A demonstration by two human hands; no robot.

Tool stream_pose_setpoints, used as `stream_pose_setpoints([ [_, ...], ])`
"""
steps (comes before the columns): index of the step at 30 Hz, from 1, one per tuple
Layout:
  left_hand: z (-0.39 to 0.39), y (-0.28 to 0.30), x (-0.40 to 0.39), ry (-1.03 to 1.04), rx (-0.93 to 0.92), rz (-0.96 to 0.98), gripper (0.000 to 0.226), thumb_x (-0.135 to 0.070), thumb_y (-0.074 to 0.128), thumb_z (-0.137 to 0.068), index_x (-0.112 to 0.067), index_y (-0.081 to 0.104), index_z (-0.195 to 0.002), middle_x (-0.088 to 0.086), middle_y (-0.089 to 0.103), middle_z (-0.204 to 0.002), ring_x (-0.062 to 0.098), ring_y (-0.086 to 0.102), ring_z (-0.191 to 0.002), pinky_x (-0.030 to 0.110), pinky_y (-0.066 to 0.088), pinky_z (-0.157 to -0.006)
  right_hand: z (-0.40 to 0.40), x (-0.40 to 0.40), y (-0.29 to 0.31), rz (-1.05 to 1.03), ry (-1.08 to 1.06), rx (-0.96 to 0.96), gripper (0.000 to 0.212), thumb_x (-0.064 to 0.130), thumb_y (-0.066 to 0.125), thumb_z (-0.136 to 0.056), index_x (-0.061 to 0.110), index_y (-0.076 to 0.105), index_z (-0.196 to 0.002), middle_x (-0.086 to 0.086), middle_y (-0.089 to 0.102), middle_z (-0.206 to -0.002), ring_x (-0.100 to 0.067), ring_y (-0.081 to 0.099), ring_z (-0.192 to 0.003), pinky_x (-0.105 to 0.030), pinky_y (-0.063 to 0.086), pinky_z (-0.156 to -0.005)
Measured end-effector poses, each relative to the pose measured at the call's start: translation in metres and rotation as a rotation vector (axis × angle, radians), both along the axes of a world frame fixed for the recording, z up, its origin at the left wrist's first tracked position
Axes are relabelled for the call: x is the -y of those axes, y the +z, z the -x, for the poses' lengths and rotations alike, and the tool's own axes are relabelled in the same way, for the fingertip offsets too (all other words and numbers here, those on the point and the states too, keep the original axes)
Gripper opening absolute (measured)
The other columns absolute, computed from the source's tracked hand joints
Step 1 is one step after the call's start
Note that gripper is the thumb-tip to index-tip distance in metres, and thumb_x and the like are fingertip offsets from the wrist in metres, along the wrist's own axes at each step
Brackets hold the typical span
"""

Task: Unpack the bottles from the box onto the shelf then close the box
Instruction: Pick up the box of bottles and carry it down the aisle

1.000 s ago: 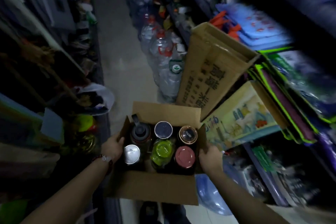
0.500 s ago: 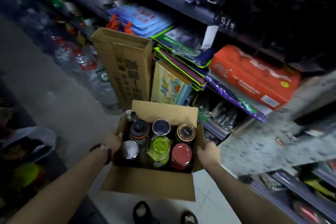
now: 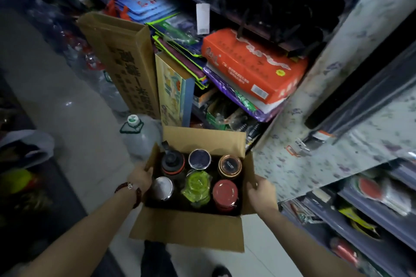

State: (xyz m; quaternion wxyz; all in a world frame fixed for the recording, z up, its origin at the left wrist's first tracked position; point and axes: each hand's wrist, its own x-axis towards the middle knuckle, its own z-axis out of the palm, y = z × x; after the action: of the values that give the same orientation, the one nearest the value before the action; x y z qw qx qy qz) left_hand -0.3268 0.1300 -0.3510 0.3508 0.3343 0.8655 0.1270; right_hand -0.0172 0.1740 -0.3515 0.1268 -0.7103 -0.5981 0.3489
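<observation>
Tall brown carton point(image 3: 126, 60) leaning by the shelves has large dark Chinese characters down its side, only "一米" legible, the rest blurred; orange pack point(image 3: 252, 63) carries a white logo, rows of small print, a yellow round sticker and a white barcode label, all unreadable; white hanging shelf tag point(image 3: 202, 18) illegible

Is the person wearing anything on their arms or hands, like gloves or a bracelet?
No gloves and no sleeves show: both forearms are bare down to the hands. The left hand has a dark reddish-brown beaded bracelet round its wrist, with one small pale, silvery bead or charm on it. The right hand and its wrist wear nothing that shows. No rings or watch can be seen.
</observation>
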Motion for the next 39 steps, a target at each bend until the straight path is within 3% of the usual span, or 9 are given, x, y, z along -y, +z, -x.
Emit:
stream_pose_setpoints([
  [5, -0.065, 0.007, 0.047, -0.002, 0.008, -0.033, 0.037, -0.016, 0.041, -0.098, -0.006, 0.049, -0.133, 0.021, 0.057, -0.131, 0.04, 0.052, -0.119, 0.037, 0.038, -0.096, -0.058, 0.016, 0.005, -0.023, 0.086, 0.068, 0.016, 0.009, 0.053, -0.088, 0.003, 0.067, -0.093, -0.02, 0.069, -0.086, -0.036, 0.063, -0.08, -0.031, 0.042, -0.064],
  [7, -0.083, 0.009, 0.068, 0.012, 0.026, -0.047, 0.037, -0.016, 0.04, -0.099, -0.007, 0.048, -0.134, 0.02, 0.057, -0.132, 0.039, 0.052, -0.12, 0.037, 0.037, -0.097, -0.072, 0.024, 0.007, -0.01, 0.117, 0.092, 0.018, 0.008, 0.053, -0.088, 0.003, 0.067, -0.098, -0.02, 0.07, -0.09, -0.031, 0.059, -0.077, -0.028, 0.039, -0.066],
  [10, -0.103, 0.007, 0.096, 0.065, 0.043, -0.062, 0.038, -0.014, 0.04, -0.099, -0.007, 0.047, -0.135, 0.02, 0.056, -0.133, 0.038, 0.051, -0.121, 0.036, 0.037, -0.097, -0.087, 0.037, 0.006, -0.004, 0.16, 0.113, 0.019, 0.009, 0.053, -0.087, 0.004, 0.067, -0.099, -0.02, 0.07, -0.091, -0.034, 0.063, -0.083, -0.032, 0.047, -0.07],
  [18, -0.144, -0.012, 0.163, 0.208, 0.043, -0.114, 0.036, -0.011, 0.041, -0.097, -0.007, 0.05, -0.132, 0.023, 0.06, -0.125, 0.042, 0.054, -0.115, 0.039, 0.04, -0.094, -0.117, 0.096, -0.002, -0.021, 0.209, 0.103, 0.018, 0.007, 0.054, -0.087, 0.004, 0.067, -0.099, -0.018, 0.07, -0.087, -0.03, 0.062, -0.078, -0.028, 0.042, -0.065],
  [23, -0.178, -0.021, 0.205, 0.266, 0.042, -0.117, 0.037, -0.01, 0.042, -0.096, -0.008, 0.051, -0.132, 0.026, 0.061, -0.121, 0.044, 0.054, -0.113, 0.04, 0.041, -0.091, -0.146, 0.125, -0.009, -0.026, 0.235, 0.115, 0.021, 0.009, 0.055, -0.088, 0.004, 0.067, -0.104, -0.017, 0.071, -0.092, -0.035, 0.065, -0.088, -0.03, 0.046, -0.071],
  [29, -0.244, -0.028, 0.24, 0.323, 0.067, -0.092, 0.038, -0.01, 0.041, -0.097, -0.01, 0.049, -0.134, 0.024, 0.059, -0.126, 0.045, 0.052, -0.116, 0.041, 0.04, -0.094, -0.205, 0.144, -0.018, 0.006, 0.277, 0.084, 0.016, 0.007, 0.056, -0.09, 0.0, 0.065, -0.101, -0.011, 0.065, -0.083, -0.021, 0.058, -0.071, -0.025, 0.041, -0.066],
  [35, -0.345, -0.023, 0.271, 0.429, 0.013, -0.07, 0.038, -0.011, 0.04, -0.097, -0.012, 0.05, -0.134, 0.02, 0.058, -0.129, 0.041, 0.05, -0.119, 0.037, 0.031, -0.099, -0.285, 0.156, -0.026, -0.016, 0.412, 0.062, 0.019, 0.008, 0.052, -0.09, 0.004, 0.066, -0.104, -0.011, 0.069, -0.093, -0.015, 0.054, -0.074, -0.023, 0.041, -0.069],
  [39, -0.408, -0.022, 0.291, 0.49, 0.053, -0.093, 0.037, -0.011, 0.041, -0.097, -0.008, 0.051, -0.132, 0.024, 0.06, -0.125, 0.043, 0.053, -0.115, 0.039, 0.041, -0.093, -0.343, 0.161, -0.022, -0.004, 0.468, 0.071, 0.017, 0.008, 0.05, -0.09, 0.006, 0.066, -0.096, -0.003, 0.06, -0.077, -0.008, 0.051, -0.062, -0.011, 0.033, -0.051],
])
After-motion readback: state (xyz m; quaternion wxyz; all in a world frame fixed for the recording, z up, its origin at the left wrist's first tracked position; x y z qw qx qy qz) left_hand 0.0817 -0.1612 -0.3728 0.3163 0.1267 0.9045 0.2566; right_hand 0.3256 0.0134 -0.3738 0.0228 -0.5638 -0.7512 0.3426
